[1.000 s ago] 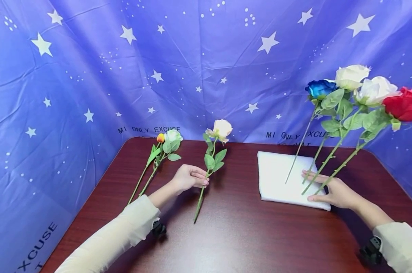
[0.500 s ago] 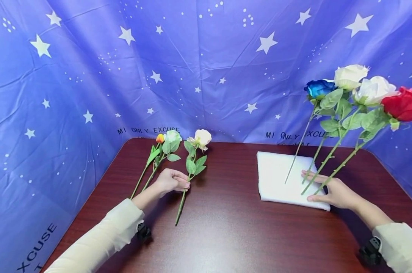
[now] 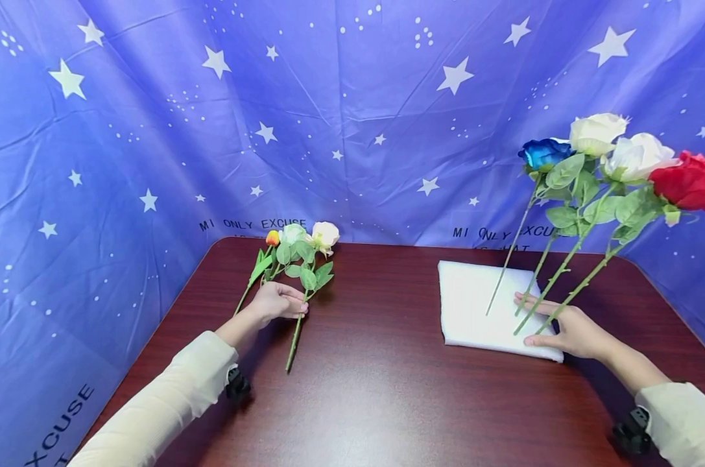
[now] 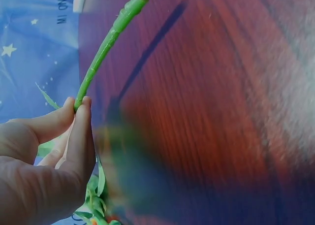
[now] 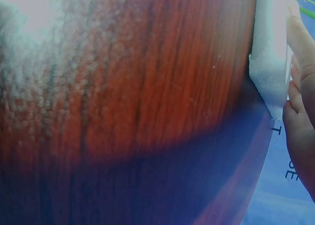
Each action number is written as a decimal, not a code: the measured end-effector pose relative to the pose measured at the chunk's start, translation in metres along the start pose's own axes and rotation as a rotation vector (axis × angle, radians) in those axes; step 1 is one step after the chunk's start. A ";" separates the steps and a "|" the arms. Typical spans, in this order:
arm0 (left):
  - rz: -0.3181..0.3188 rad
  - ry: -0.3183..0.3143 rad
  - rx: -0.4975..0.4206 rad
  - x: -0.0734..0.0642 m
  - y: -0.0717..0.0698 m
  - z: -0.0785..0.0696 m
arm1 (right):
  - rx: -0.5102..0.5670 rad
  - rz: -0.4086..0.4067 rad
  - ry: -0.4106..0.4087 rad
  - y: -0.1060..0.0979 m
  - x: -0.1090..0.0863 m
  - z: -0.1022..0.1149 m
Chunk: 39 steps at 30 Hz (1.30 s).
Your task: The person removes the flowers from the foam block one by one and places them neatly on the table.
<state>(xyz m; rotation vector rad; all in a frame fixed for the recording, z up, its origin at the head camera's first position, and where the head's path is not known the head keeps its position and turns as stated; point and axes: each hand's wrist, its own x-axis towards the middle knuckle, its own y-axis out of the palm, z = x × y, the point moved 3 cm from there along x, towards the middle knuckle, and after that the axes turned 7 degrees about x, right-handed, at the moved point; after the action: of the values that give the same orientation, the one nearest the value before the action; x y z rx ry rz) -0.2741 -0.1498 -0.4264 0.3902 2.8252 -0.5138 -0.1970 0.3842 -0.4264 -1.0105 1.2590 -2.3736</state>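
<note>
Between thumb and fingers my left hand (image 3: 277,302) pinches the green stem (image 4: 101,57) of a cream rose (image 3: 325,237), its lower end raised off the table in the left wrist view. Just behind and left of it lie a pale green rose (image 3: 292,234) and an orange tulip (image 3: 272,238). At the right, my right hand (image 3: 580,331) rests with fairly straight fingers on a white foam block (image 3: 475,305). Standing in that foam are a blue rose (image 3: 545,154), two white roses, one being the rear white rose (image 3: 597,134), and a red rose (image 3: 691,183), all leaning right.
The dark red wooden table (image 3: 381,376) spans the space between both hands. A blue star-printed curtain (image 3: 340,84) hangs behind it and along the sides. Black wrist cameras sit at both cuffs, including the left wrist camera (image 3: 237,384).
My left hand has carried the cream rose leftward, close beside the pale green rose and tulip. The right hand has stayed on the foam block.
</note>
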 end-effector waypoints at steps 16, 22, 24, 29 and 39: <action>-0.076 -0.030 0.035 0.007 -0.016 0.003 | -0.011 0.002 0.019 0.000 0.000 0.002; -0.068 -0.033 0.014 0.007 -0.018 0.005 | -0.012 -0.001 0.011 -0.001 0.001 0.001; -0.069 -0.032 0.016 0.008 -0.018 0.005 | -0.013 0.001 0.014 -0.001 0.000 0.000; -0.070 -0.029 0.028 0.010 -0.018 0.005 | -0.009 0.004 0.022 0.000 -0.001 0.000; -0.095 -0.059 0.020 0.007 -0.023 0.007 | 0.001 -0.010 0.010 0.000 0.000 0.000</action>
<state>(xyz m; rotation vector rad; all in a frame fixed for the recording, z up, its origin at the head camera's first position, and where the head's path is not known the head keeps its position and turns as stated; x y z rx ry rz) -0.2865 -0.1713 -0.4277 0.2414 2.7941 -0.5633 -0.1970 0.3847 -0.4266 -1.0085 1.2595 -2.3891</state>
